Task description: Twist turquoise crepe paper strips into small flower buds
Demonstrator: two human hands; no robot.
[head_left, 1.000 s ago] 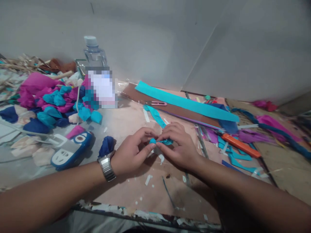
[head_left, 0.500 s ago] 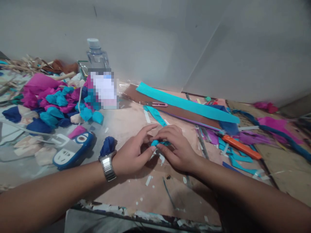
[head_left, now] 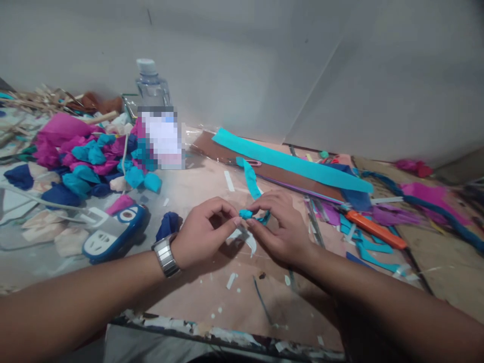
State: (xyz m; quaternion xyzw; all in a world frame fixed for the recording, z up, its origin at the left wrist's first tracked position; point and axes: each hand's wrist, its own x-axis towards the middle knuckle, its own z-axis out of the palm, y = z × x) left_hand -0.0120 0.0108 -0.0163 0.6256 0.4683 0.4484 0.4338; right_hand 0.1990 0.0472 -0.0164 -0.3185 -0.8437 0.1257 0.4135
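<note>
Above the middle of the table, both my hands work on a turquoise crepe paper strip [head_left: 246, 214], gathered into a small bunch between the fingertips. My left hand [head_left: 206, 229], with a metal watch on the wrist, pinches the bunch's left end between thumb and index finger. My right hand [head_left: 282, 227] grips the bunch from the other side, and one loop of the strip shows inside its curled fingers. The free tail [head_left: 251, 180] of turquoise paper rises beyond the right hand toward the back. A curled white scrap [head_left: 249, 243] lies below the fingers.
Crumpled pink, turquoise and navy paper pieces [head_left: 85, 181] pile up at left, near a blue-and-white glue gun [head_left: 113, 234]. A bottle [head_left: 151, 88] stands behind. Long turquoise paper [head_left: 291, 161] lies over brown paper at the back. An orange cutter knife [head_left: 376, 229] rests right.
My hands have drawn slightly apart, showing more of the bunched turquoise paper. The strip's free tail has swung to the right and up.
</note>
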